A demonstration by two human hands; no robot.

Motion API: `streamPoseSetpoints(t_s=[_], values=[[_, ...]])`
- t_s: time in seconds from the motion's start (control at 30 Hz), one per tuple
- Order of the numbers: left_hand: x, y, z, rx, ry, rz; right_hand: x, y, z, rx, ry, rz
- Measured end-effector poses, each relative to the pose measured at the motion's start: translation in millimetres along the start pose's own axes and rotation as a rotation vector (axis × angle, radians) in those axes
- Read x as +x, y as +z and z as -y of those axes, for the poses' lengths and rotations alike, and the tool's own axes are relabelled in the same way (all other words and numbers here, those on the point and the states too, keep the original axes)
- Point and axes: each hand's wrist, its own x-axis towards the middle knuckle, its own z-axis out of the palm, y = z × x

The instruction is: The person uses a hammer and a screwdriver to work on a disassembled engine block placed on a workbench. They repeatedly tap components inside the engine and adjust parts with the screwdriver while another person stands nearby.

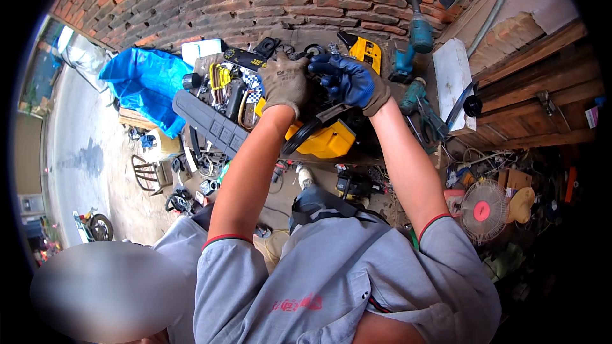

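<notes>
A yellow and black chainsaw [328,140] lies on the cluttered workbench, its black front handle [312,129] towards me. Over its far side, my left hand [284,83] in a tan glove bends its fingers down. Close beside it, my right hand [350,83] in a blue-coated glove has its fingers curled towards the left one. Whatever is between the fingertips is too small or hidden to name. Left of my forearm a long grey bar cover [210,122] lies aslant. A black guide bar [245,58] and yellow-handled tools [220,76] are near my left hand.
Teal power drills [414,94] and an impact tool [421,32] stand at the right of the bench. A blue tarp [143,86] hangs at the left. A brick wall [255,0] bounds the back. Parts litter the ground; a fan [483,210] stands right. Another person [178,248] is close at lower left.
</notes>
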Motion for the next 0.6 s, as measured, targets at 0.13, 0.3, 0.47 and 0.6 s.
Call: streamPoseSetpoints(t_s=[0.13,0.3,0.47,0.6], values=[[-1.1,0.3,4.9,-0.014,0.049,-0.008,-0.4,0.7,-2.0,-0.06,-0.007,0.012],[-10.9,-23.5,6.2,-0.064,0.123,0.025,-5.4,-1.8,-1.0,-0.194,-0.041,-0.011],[-50.6,-39.4,1.8,-0.134,0.306,0.221,-10.0,12.2,6.9,-0.36,-0.069,-0.033],[-41.0,-20.3,-27.1,-0.036,0.227,0.443,-8.5,22.6,15.1,-0.486,-0.065,-0.093]])
